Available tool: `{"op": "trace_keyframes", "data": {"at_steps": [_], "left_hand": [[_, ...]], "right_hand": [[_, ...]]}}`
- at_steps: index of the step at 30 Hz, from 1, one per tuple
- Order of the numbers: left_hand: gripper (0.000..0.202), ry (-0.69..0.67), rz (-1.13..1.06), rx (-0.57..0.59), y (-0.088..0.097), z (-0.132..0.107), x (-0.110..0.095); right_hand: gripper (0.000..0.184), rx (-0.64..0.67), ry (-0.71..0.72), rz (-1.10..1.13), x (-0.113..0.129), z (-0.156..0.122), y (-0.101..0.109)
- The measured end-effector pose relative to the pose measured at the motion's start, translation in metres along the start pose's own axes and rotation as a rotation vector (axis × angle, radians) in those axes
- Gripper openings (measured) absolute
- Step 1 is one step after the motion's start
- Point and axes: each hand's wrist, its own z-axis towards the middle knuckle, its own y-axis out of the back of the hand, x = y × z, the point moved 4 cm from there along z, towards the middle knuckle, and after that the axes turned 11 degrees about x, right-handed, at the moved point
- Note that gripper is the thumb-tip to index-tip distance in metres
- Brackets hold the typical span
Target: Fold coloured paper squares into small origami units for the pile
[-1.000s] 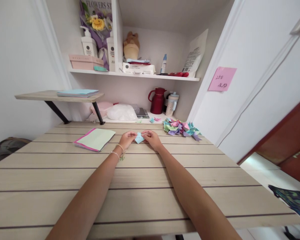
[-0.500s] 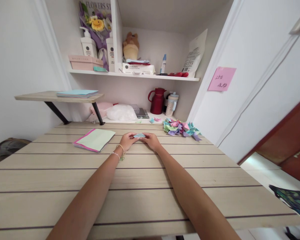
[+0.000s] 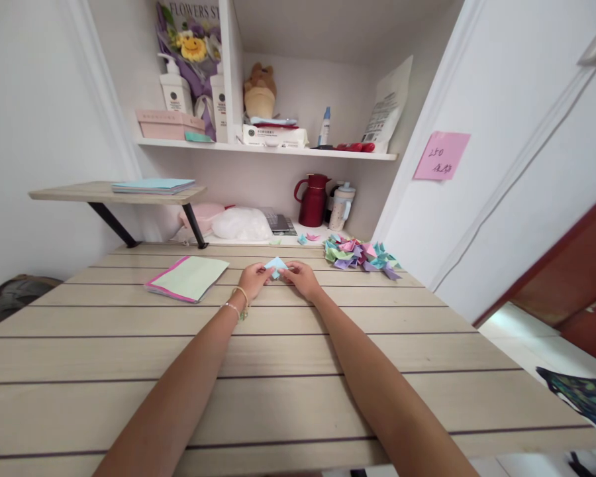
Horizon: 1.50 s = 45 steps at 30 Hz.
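Observation:
A small light-blue folded paper, diamond-shaped from here, is pinched between both hands near the far side of the wooden table. My left hand grips its left corner, fingers closed; two bracelets circle that wrist. On the opposite corner, my right hand is closed with thumb and fingers together. To the left lies a pad of light-green paper with a pink edge. A heap of colourful folded paper pieces sits to the right of the hands.
At the back, a white ledge carries a red jug, a pale tumbler and a white plastic bag. A small raised shelf on black brackets stands at left, bearing blue paper. A pink note hangs on the right wall.
The light-blue paper has gone from a flat triangle to a diamond shape between my fingers. Both hands stay in nearly the same spot.

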Motion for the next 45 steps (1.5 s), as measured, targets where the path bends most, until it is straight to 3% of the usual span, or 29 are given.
{"op": "trace_keyframes", "data": {"at_steps": [5,9,15,20,24,31,39,45], "left_hand": [[0.032,0.003,-0.033,0.025,0.000,-0.001,0.001],[0.033,0.007,-0.060,0.037,0.000,-0.002,0.000],[0.031,0.000,-0.062,0.036,-0.003,-0.007,-0.005],[0.035,-0.022,-0.062,0.003,-0.002,-0.007,-0.007],[0.042,-0.029,-0.078,-0.084,0.001,-0.004,-0.006],[0.036,0.064,-0.097,0.030,-0.011,-0.004,-0.001],[0.035,0.047,-0.107,0.032,-0.009,-0.003,-0.001],[0.038,0.030,-0.112,0.047,-0.009,-0.003,-0.001]], "right_hand": [[0.058,-0.011,0.026,0.113,0.005,-0.004,-0.001],[0.047,0.007,0.067,0.078,0.010,-0.004,-0.001],[0.046,-0.037,0.150,-0.150,0.015,-0.009,-0.003],[0.020,-0.087,0.218,-0.394,0.020,-0.009,-0.005],[0.012,-0.142,0.253,-0.524,0.024,-0.009,-0.006],[0.013,-0.134,0.233,-0.642,0.027,-0.011,-0.010],[0.018,-0.021,0.243,-0.699,0.031,-0.013,-0.020],[0.020,-0.016,0.255,-0.703,0.035,-0.013,-0.019]]}}
